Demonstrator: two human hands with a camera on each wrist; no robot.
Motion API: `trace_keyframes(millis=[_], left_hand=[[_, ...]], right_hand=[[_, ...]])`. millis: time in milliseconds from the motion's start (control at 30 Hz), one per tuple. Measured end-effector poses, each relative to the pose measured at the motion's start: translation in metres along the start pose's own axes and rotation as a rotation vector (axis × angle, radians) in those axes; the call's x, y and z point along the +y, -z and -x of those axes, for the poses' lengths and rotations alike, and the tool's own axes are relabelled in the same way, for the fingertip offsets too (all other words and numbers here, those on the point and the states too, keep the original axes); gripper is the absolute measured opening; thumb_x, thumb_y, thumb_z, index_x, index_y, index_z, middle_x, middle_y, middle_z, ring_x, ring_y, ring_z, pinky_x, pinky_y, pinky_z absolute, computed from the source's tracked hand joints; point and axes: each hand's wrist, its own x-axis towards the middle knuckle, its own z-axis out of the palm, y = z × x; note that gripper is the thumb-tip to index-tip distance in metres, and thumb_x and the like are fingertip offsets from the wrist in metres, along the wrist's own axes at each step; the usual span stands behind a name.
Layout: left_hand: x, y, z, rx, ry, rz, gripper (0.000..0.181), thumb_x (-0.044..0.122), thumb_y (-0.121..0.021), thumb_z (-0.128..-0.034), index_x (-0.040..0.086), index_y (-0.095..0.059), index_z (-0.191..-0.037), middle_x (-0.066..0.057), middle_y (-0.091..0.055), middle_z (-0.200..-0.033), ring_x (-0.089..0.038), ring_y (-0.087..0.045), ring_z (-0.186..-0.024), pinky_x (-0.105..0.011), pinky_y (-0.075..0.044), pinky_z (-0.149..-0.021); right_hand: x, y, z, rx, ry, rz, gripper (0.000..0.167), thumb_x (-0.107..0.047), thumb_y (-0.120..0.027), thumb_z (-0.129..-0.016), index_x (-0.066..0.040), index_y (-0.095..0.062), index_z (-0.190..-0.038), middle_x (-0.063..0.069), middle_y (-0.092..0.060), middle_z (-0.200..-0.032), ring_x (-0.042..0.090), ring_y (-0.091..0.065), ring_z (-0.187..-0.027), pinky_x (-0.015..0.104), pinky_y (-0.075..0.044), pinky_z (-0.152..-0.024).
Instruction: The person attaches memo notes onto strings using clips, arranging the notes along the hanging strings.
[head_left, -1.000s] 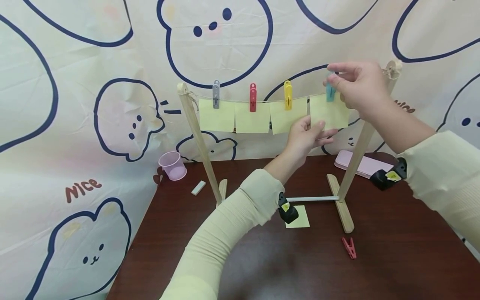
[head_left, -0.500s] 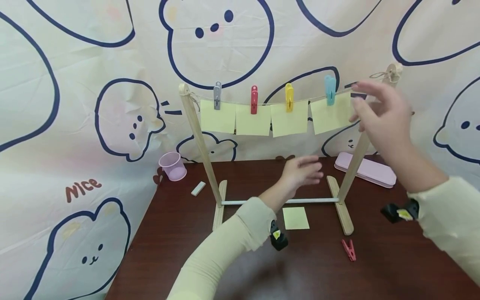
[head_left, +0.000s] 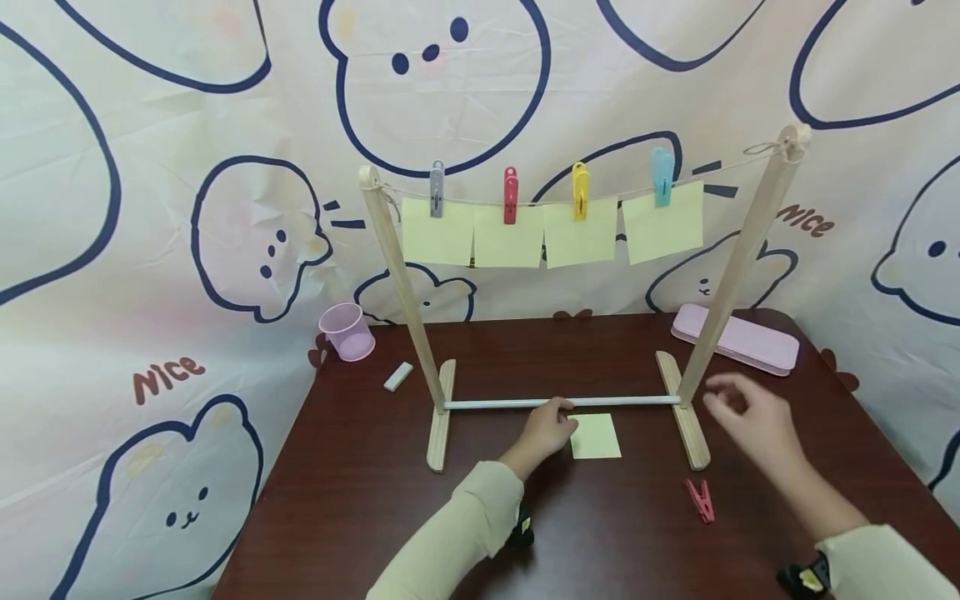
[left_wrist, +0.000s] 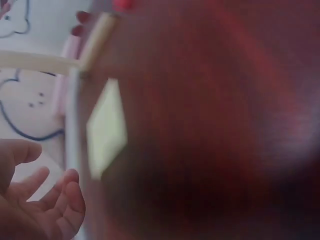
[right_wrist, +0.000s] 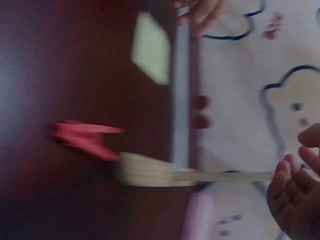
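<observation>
My left hand (head_left: 546,432) hovers by the left edge of a pale yellow sticky note (head_left: 596,437) on the table. In the left wrist view its thumb and fingers are apart, with nothing between them, short of the sticky note (left_wrist: 106,131). To the right, my right hand (head_left: 756,421) is above the table, fingers loosely bent and holding nothing. A red clothespin (head_left: 701,502) lies below and left of it, also seen in the right wrist view as a blurred red clothespin (right_wrist: 84,137). Several sticky notes hang from a string, the rightmost note (head_left: 663,220) under a blue clothespin (head_left: 662,177).
Wooden posts, left (head_left: 405,292) and right (head_left: 742,267), carry the string and are joined low down by a white rod (head_left: 495,405). Behind the right post lies a pink case (head_left: 753,342). A purple cup (head_left: 347,332) and a white eraser-like block (head_left: 398,377) are at the left.
Both hands have let go of the rightmost hanging note and its blue clothespin. They have come down, the left beside the loose note, the right toward the red clothespin.
</observation>
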Motion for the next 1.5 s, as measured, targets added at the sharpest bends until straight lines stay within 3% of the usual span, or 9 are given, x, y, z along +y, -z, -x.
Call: trace_keyframes(millis=[167, 433, 567, 800, 1033, 1233, 1333, 1433, 1500], left_hand=[[-0.019, -0.014, 0.005, 0.024, 0.007, -0.143, 0.034, 0.015, -0.056, -0.0913, 0.003, -0.053, -0.123, -0.007, -0.058, -0.096, -0.02, -0.055, -0.087, -0.033, -0.047, -0.073], [-0.024, -0.034, -0.003, 0.081, 0.079, -0.343, 0.047, 0.034, -0.057, -0.0917, 0.01, -0.047, -0.131, -0.012, -0.052, -0.114, -0.028, -0.055, -0.098, -0.041, -0.049, -0.075], [-0.023, -0.041, -0.009, 0.086, 0.126, -0.438, 0.054, 0.042, -0.055, -0.0912, 0.012, -0.044, -0.134, -0.012, -0.049, -0.114, -0.028, -0.054, -0.096, -0.041, -0.049, -0.072], [-0.021, -0.047, -0.011, 0.099, 0.136, -0.56, 0.052, 0.046, -0.057, -0.0888, 0.017, -0.049, -0.131, -0.012, -0.048, -0.111, -0.028, -0.054, -0.089, -0.039, -0.048, -0.063], [-0.023, -0.044, -0.003, 0.132, 0.055, -0.511, 0.032, 0.037, -0.064, -0.0867, 0.017, -0.056, -0.11, -0.007, -0.046, -0.099, -0.022, -0.049, -0.081, -0.034, -0.044, -0.056], [-0.022, -0.043, 0.003, 0.152, -0.015, -0.468, 0.033, 0.029, -0.07, -0.0833, 0.016, -0.05, -0.107, -0.001, -0.053, -0.086, -0.017, -0.05, -0.077, -0.029, -0.043, -0.056], [-0.022, -0.044, 0.005, 0.151, -0.031, -0.375, 0.04, 0.019, -0.071, -0.0823, 0.015, -0.048, -0.115, 0.003, -0.054, -0.072, -0.014, -0.051, -0.071, -0.027, -0.044, -0.058], [-0.022, -0.045, 0.007, 0.15, -0.051, -0.194, 0.047, 0.008, -0.071, -0.0807, 0.011, -0.049, -0.122, 0.005, -0.047, -0.063, -0.01, -0.046, -0.061, -0.024, -0.041, -0.056], [-0.021, -0.046, 0.007, 0.147, -0.08, -0.084, 0.038, 0.004, -0.07, -0.0794, 0.006, -0.056, -0.115, 0.006, -0.042, -0.06, -0.008, -0.04, -0.056, -0.021, -0.037, -0.052]], right_hand=[[0.029, -0.023, 0.036, -0.229, -0.111, 0.136, 0.025, -0.022, -0.065, -0.084, -0.007, -0.061, -0.103, -0.004, -0.05, -0.068, 0.009, -0.041, -0.054, 0.027, -0.033, -0.046], [0.048, -0.043, 0.067, -0.478, -0.263, 0.264, 0.057, -0.049, -0.061, -0.084, -0.003, -0.052, -0.117, -0.004, -0.051, -0.065, 0.013, -0.047, -0.053, 0.032, -0.036, -0.043], [0.051, -0.053, 0.076, -0.499, -0.302, 0.262, 0.06, -0.05, -0.062, -0.083, -0.004, -0.049, -0.119, -0.004, -0.049, -0.065, 0.013, -0.046, -0.052, 0.031, -0.035, -0.042], [0.054, -0.063, 0.083, -0.44, -0.258, 0.247, 0.05, -0.037, -0.067, -0.082, -0.006, -0.048, -0.116, -0.004, -0.045, -0.062, 0.012, -0.043, -0.048, 0.029, -0.032, -0.041], [0.054, -0.062, 0.087, -0.388, -0.225, 0.239, 0.043, -0.034, -0.069, -0.081, -0.008, -0.052, -0.111, -0.005, -0.044, -0.063, 0.012, -0.041, -0.052, 0.029, -0.032, -0.043], [0.054, -0.061, 0.091, -0.333, -0.164, 0.225, 0.039, -0.031, -0.069, -0.082, -0.007, -0.057, -0.11, -0.006, -0.043, -0.062, 0.01, -0.041, -0.055, 0.03, -0.035, -0.049], [0.053, -0.058, 0.091, -0.336, -0.111, 0.219, 0.04, -0.029, -0.068, -0.084, 0.0, -0.059, -0.11, 0.003, -0.053, -0.068, 0.019, -0.052, -0.062, 0.038, -0.044, -0.057], [0.051, -0.052, 0.091, -0.346, -0.06, 0.201, 0.038, -0.023, -0.068, -0.085, 0.006, -0.06, -0.108, 0.016, -0.061, -0.082, 0.034, -0.059, -0.078, 0.05, -0.047, -0.068], [0.048, -0.046, 0.09, -0.357, -0.042, 0.184, 0.034, -0.017, -0.067, -0.085, 0.009, -0.061, -0.106, 0.02, -0.062, -0.091, 0.039, -0.059, -0.086, 0.053, -0.046, -0.07]])
